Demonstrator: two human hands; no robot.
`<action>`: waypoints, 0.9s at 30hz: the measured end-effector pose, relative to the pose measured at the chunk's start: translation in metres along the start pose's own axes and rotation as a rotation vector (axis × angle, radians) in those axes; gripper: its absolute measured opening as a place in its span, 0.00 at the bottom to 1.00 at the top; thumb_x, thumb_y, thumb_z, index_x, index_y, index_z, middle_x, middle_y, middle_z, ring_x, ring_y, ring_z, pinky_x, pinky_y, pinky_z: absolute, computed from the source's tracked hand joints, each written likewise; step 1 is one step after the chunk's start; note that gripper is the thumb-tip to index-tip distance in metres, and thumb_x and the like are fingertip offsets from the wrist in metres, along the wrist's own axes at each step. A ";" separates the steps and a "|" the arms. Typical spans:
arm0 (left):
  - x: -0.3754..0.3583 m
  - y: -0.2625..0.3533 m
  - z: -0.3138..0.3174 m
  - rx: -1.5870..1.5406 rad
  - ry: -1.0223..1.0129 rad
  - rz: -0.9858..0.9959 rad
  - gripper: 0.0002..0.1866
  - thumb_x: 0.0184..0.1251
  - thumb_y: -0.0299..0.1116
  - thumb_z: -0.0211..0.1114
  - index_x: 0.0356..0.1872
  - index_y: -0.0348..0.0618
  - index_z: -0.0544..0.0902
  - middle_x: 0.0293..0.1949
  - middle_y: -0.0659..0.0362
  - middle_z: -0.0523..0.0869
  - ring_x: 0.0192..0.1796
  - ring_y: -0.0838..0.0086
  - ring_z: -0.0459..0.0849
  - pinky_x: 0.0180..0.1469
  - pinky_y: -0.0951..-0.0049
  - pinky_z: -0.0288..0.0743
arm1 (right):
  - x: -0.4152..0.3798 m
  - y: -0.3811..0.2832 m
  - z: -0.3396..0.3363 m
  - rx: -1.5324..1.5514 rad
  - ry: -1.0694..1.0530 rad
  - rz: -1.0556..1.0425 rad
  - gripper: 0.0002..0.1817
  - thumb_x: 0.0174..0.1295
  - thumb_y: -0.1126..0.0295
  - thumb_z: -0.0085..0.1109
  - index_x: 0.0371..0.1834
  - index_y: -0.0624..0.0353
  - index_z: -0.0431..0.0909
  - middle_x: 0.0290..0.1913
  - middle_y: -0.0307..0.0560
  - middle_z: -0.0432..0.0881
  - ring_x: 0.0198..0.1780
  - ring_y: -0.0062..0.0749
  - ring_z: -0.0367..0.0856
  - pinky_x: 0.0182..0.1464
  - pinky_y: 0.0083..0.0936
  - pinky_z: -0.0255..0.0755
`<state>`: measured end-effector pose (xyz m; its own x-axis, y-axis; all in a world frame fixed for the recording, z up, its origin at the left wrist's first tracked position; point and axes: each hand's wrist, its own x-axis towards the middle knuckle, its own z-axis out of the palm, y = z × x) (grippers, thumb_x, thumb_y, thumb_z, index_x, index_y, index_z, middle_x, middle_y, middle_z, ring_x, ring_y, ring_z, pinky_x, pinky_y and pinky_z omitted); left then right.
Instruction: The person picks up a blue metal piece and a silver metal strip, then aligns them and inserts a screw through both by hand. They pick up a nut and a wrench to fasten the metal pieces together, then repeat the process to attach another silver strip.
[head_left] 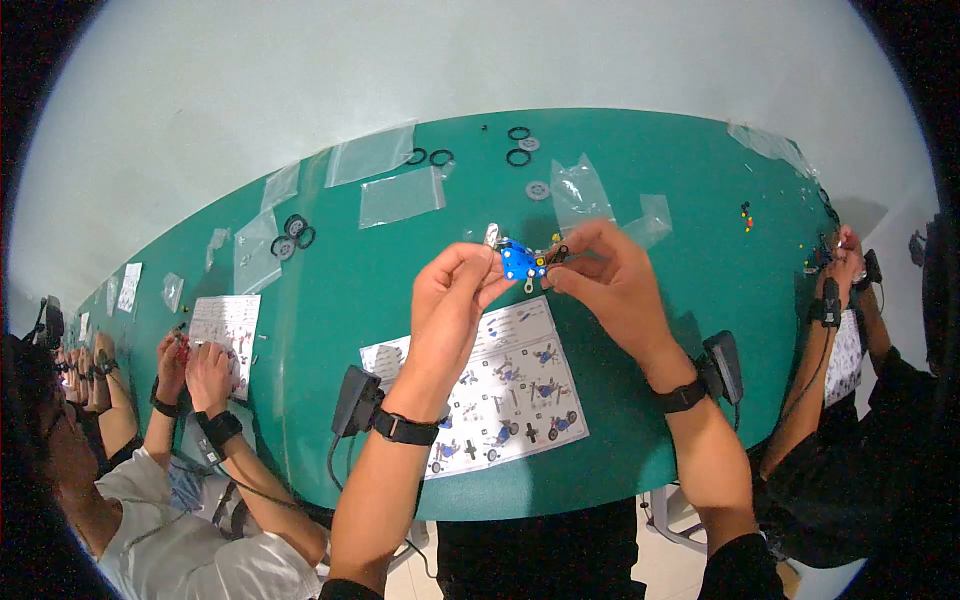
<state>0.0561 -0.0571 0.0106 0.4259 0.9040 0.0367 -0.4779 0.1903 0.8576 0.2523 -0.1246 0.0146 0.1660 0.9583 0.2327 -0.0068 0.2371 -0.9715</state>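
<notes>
Above the table, between my two hands, is a small blue model assembly (522,261) with white dots, metal strips and yellow and black parts. My left hand (452,290) is closed, thumb and fingers pinching its left side by an upright metal strip (491,235). On the other side my right hand (612,285) pinches the black part (560,254) at the assembly's right end. Below the hands lies a printed instruction sheet (510,390) with pictures of a blue model motorcycle, partly covered by my left forearm.
Clear plastic bags (402,197) lie across the green table (330,400). Black rings (518,157) and grey wheel hubs (538,190) are behind my hands. At the left, a person's hands (208,375) hold small red parts; another person's hand (848,265) works at the right.
</notes>
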 end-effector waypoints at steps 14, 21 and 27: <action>0.004 -0.006 -0.006 0.132 0.063 -0.034 0.08 0.78 0.30 0.64 0.42 0.35 0.84 0.40 0.58 0.88 0.43 0.79 0.87 0.53 0.76 0.87 | 0.003 0.015 0.005 0.047 0.058 0.030 0.07 0.69 0.77 0.66 0.44 0.65 0.77 0.42 0.44 0.85 0.44 0.28 0.90 0.47 0.23 0.84; 0.004 -0.007 -0.007 0.192 0.080 -0.019 0.07 0.77 0.30 0.65 0.42 0.34 0.84 0.39 0.58 0.88 0.42 0.80 0.87 0.51 0.78 0.86 | 0.002 0.020 0.007 0.035 0.062 0.016 0.07 0.69 0.78 0.66 0.44 0.65 0.77 0.40 0.43 0.85 0.42 0.27 0.89 0.45 0.23 0.84; 0.001 0.004 0.005 0.150 0.066 -0.006 0.04 0.76 0.26 0.65 0.43 0.36 0.83 0.38 0.59 0.88 0.42 0.78 0.88 0.50 0.77 0.87 | -0.003 0.003 0.015 0.080 0.106 -0.010 0.07 0.68 0.78 0.66 0.44 0.65 0.77 0.41 0.43 0.85 0.43 0.28 0.89 0.46 0.23 0.84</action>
<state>0.0581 -0.0574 0.0163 0.3744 0.9273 0.0012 -0.3530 0.1414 0.9249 0.2371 -0.1247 0.0121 0.2700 0.9346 0.2317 -0.0830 0.2624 -0.9614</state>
